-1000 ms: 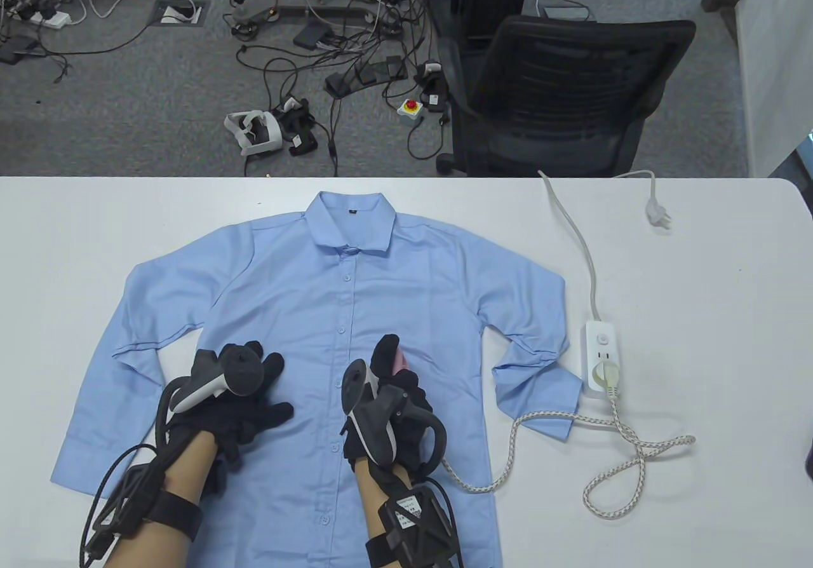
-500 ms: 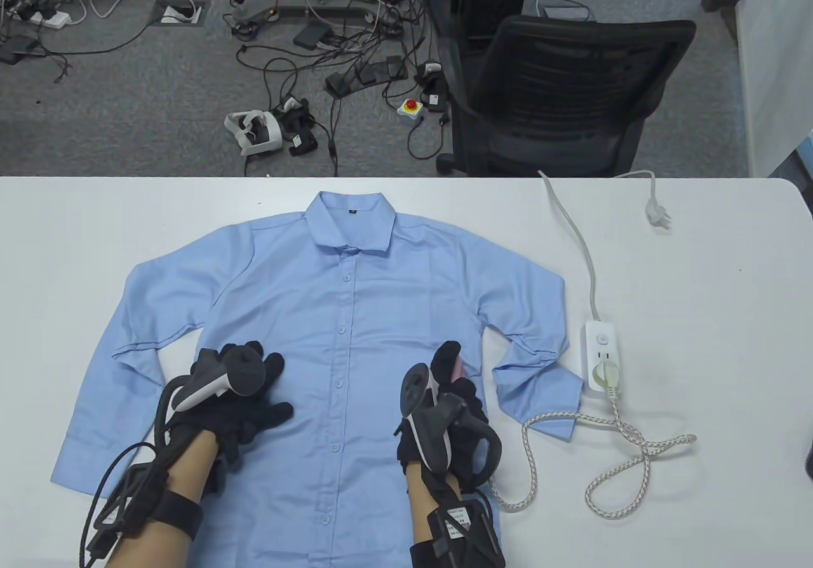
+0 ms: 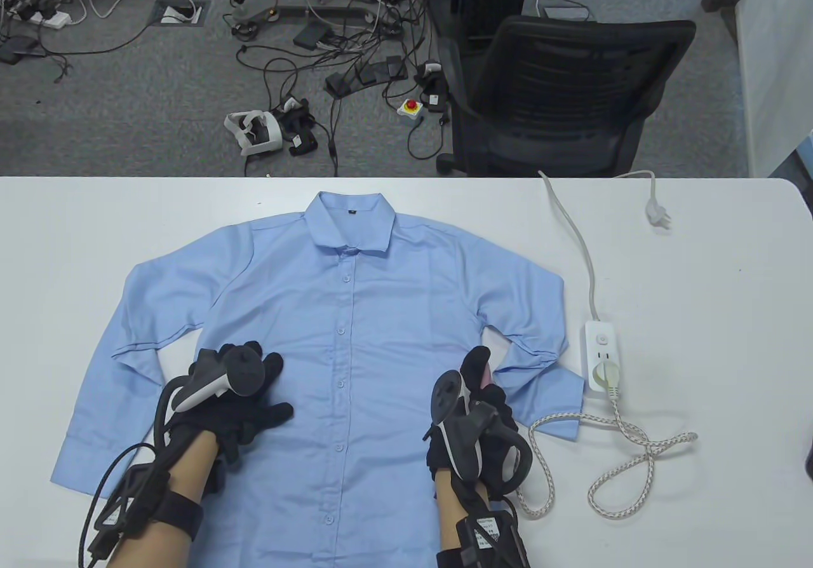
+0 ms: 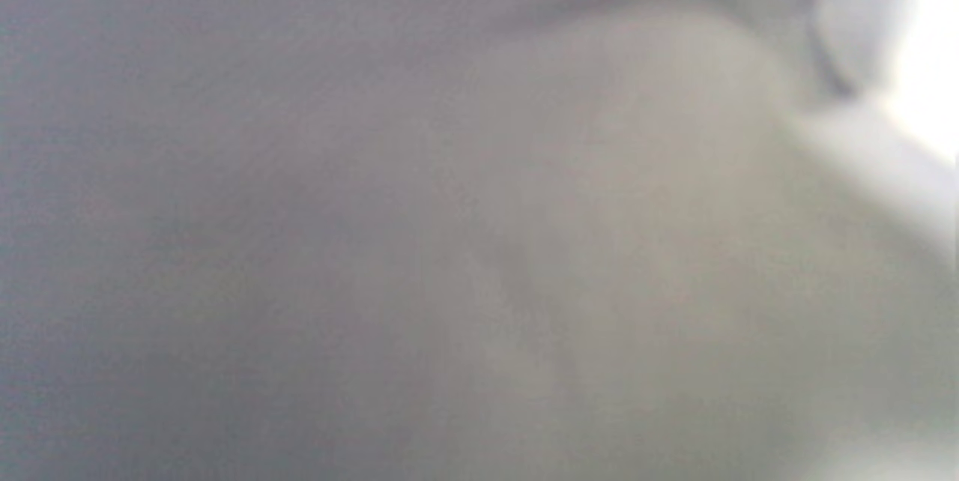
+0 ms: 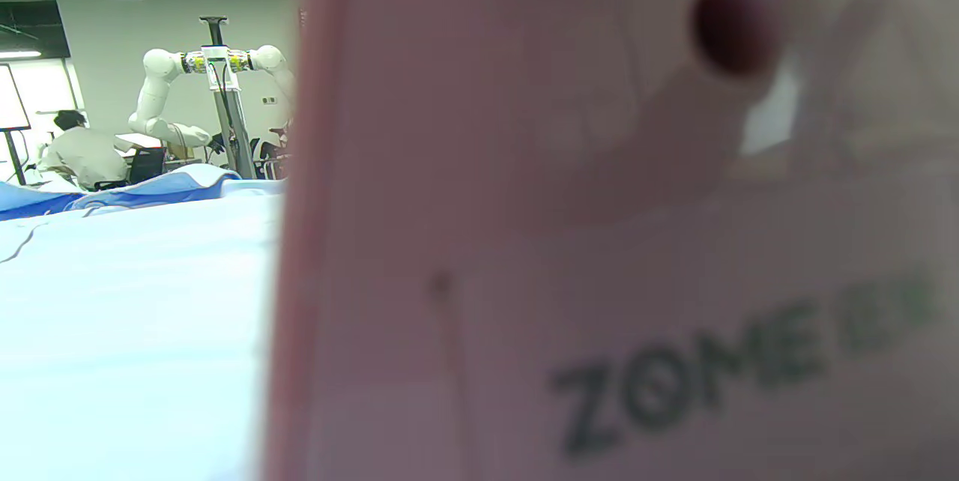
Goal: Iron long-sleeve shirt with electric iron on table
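Note:
A light blue long-sleeve shirt [image 3: 356,288] lies flat and buttoned on the white table [image 3: 698,314], collar at the far side. My left hand [image 3: 254,396] rests on the shirt's left front with its fingers spread flat. My right hand [image 3: 483,396] grips the handle of a pink electric iron [image 3: 485,377], which sits on the shirt's right edge and is mostly hidden under the hand. In the right wrist view the iron's pink body [image 5: 599,241] fills the frame, with blue cloth [image 5: 135,316] beside it. The left wrist view is a blur of pale cloth.
The iron's braided cord [image 3: 610,460] loops over the table to a white power strip [image 3: 602,358] right of the shirt; the strip's own cable and plug [image 3: 657,215] run toward the far edge. A black office chair [image 3: 559,91] stands beyond the table.
My right hand has slid the iron rightward across the shirt front, from beside the button placket to the right side seam, and the cord has bunched up. My left hand has stayed put.

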Available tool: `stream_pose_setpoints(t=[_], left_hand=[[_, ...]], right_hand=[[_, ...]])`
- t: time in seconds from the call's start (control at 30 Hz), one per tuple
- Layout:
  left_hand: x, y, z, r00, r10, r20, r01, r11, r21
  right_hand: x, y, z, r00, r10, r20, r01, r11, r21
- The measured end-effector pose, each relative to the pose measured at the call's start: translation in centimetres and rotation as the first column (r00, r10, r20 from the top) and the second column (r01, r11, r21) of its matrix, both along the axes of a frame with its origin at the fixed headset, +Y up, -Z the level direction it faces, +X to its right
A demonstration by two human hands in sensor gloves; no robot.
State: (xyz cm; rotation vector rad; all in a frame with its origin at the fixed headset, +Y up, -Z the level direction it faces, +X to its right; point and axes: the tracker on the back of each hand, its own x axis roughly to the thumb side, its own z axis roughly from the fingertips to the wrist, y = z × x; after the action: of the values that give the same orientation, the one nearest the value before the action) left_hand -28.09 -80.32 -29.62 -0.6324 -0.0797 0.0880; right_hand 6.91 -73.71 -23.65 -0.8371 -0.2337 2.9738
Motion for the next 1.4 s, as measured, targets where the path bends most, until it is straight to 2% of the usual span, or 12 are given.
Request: stream_pose_setpoints(t=[0.3, 0.5, 0.6, 0.67, 0.77, 0.83, 0.93, 1.1, 1.2, 1.33, 1.4], left_hand=[[-0.1, 0.0, 0.0, 1.000, 0.008, 0.000, -0.008, 1.000, -0.001], [0.0, 0.1, -0.1, 1.000, 0.009, 0.000, -0.009, 1.000, -0.021], [0.4, 0.5, -0.1, 1.000, -0.014, 0.015, 0.014, 1.000, -0.021], [0.6, 0.8, 0.0, 1.000, 0.017, 0.022, -0.017, 1.000, -0.014], [1.4, 1.3, 0.1, 0.998, 0.056, 0.040, -0.056, 0.998, -0.018], [1.9, 1.4, 0.2, 0.998, 0.019, 0.065, -0.019, 1.000, -0.004], [2.2, 1.0, 0.5, 0.995, -0.042, 0.087, 0.047, 0.997, -0.064], [2.4, 1.4, 0.8, 0.993, -0.053, 0.108, 0.061, 0.996, -0.068], [3.3, 1.7, 1.0, 0.991, 0.031, 0.128, -0.022, 0.997, -0.073], [4.8, 1.2, 1.4, 0.979, -0.038, 0.198, 0.058, 0.994, -0.094], [5.6, 1.6, 1.7, 0.974, -0.063, 0.219, 0.078, 0.995, -0.061]], right_hand=[[-0.3, 0.2, 0.0, 0.999, 0.043, -0.003, -0.043, 0.999, -0.012], [0.1, 0.5, -0.2, 0.998, -0.050, -0.034, 0.048, 0.997, -0.057], [-0.2, 0.9, -0.2, 0.997, -0.057, -0.060, 0.055, 0.998, -0.031], [-1.6, 1.6, 0.2, 0.990, -0.093, -0.103, 0.095, 0.995, 0.008], [-4.2, 2.8, 0.8, 0.975, -0.152, -0.162, 0.154, 0.988, -0.003], [-6.4, 3.3, 1.5, 0.960, -0.213, -0.180, 0.212, 0.977, -0.024], [-9.5, 3.1, 2.6, 0.945, -0.252, -0.209, 0.241, 0.968, -0.076], [-12.8, 1.4, 3.4, 0.950, -0.208, -0.232, 0.181, 0.974, -0.133], [-13.7, 0.8, 3.8, 0.966, -0.077, -0.248, 0.060, 0.995, -0.074], [-13.7, 0.5, 4.0, 0.973, 0.000, -0.230, -0.016, 0.997, -0.069], [-13.7, 0.5, 4.0, 0.973, -0.005, -0.232, -0.012, 0.997, -0.071]])
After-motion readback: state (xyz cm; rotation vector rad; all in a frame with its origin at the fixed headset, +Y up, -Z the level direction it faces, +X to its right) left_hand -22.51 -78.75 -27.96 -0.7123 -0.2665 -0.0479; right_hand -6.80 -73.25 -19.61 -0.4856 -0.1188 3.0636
